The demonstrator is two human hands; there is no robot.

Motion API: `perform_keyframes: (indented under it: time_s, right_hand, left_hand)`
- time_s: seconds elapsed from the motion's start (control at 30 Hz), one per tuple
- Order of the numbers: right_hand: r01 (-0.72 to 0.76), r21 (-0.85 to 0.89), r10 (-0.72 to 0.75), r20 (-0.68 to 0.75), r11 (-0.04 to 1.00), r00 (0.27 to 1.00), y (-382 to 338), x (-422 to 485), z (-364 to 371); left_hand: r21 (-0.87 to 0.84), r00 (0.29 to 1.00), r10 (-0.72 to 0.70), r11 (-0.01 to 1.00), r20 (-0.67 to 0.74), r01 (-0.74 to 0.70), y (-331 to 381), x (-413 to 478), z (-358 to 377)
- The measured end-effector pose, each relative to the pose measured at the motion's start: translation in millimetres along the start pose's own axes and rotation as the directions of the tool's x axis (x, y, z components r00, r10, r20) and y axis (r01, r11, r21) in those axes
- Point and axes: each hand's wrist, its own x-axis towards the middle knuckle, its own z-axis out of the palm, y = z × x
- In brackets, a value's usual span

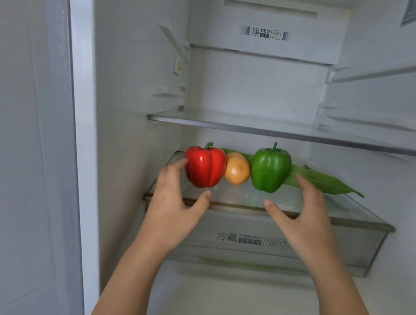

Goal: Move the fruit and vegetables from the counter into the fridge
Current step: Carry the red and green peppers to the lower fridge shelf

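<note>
Inside the open fridge, a red bell pepper [204, 166], a small orange-yellow fruit [237, 172] and a green bell pepper [270, 168] stand in a row on the lower glass shelf [342, 214]. A long green leafy vegetable [325, 182] lies behind them. My left hand [175, 198] is open, its fingers beside the red pepper's left side and the thumb below it. My right hand [301, 213] is open just right of the green pepper, in front of the leaf. Neither hand holds anything.
An upper glass shelf [286, 134] sits bare above the produce. Below the lower shelf is a clear crisper drawer [237, 239] with printed labels. The fridge's left wall and frame [83, 110] stand close to my left arm.
</note>
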Motion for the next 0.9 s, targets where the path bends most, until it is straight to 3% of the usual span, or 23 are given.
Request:
perform_keyframes:
  time_s: [0.23,0.43,0.57,0.73,0.9]
  right_hand:
    - [0.087,-0.078,-0.084,0.04,0.993,0.996,-18.9,-75.1,5.5]
    - [0.167,-0.287,-0.145,0.095,0.943,0.985,-29.4,-138.5,23.9]
    - [0.212,-0.374,-0.151,0.186,0.903,0.971,-34.3,-174.8,35.2]
    - [0.234,-0.226,-0.173,0.261,0.945,0.95,-41.1,-215.3,33.7]
    - [0.383,-0.135,-0.319,0.345,0.914,0.883,-51.6,-245.4,30.5]
  left_hand:
    - [0.066,0.989,0.142,0.987,0.051,-0.145,9.7,-68.4,-16.6]
    - [0.35,0.974,0.184,0.911,0.129,-0.219,-7.7,-132.4,-39.8]
    - [0.451,0.98,0.125,0.874,0.154,-0.182,-13.8,-167.2,-58.5]
    - [0.457,0.985,0.083,0.878,0.149,-0.143,-11.7,-212.2,-83.4]
    - [0.597,0.997,0.008,0.801,0.074,-0.05,0.5,-259.4,-104.4]
